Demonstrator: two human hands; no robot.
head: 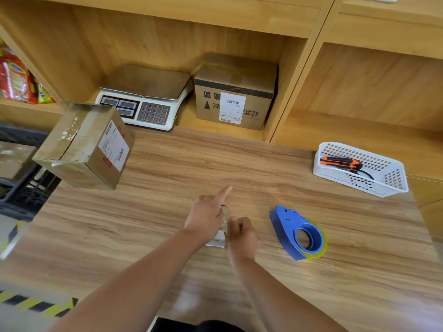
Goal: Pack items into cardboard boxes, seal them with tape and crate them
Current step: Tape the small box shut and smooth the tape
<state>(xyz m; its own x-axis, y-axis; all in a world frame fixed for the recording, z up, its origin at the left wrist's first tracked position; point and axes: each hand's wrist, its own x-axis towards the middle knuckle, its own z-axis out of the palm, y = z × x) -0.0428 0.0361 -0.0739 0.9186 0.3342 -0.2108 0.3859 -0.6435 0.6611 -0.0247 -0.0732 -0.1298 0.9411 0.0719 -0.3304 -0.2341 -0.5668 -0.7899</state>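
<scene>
Nearest us, both hands met over the wooden table (167, 168). Our left hand (208, 215) curled around a small clear packet with a white label (221, 232), its forefinger stretched forward; our right hand (242, 233) was closed in a loose fist pinching the packet's other side. Just to the right lay a blue tape dispenser (297, 232) with a roll of clear tape. Farther off, a taped cardboard box (84, 144) overhung the table's left edge above a black crate (21, 188), and a white basket (359, 168) held an orange utility knife (340, 162). At the back, the shelf held a weighing scale (143, 101) beside a second labelled box (236, 92).
</scene>
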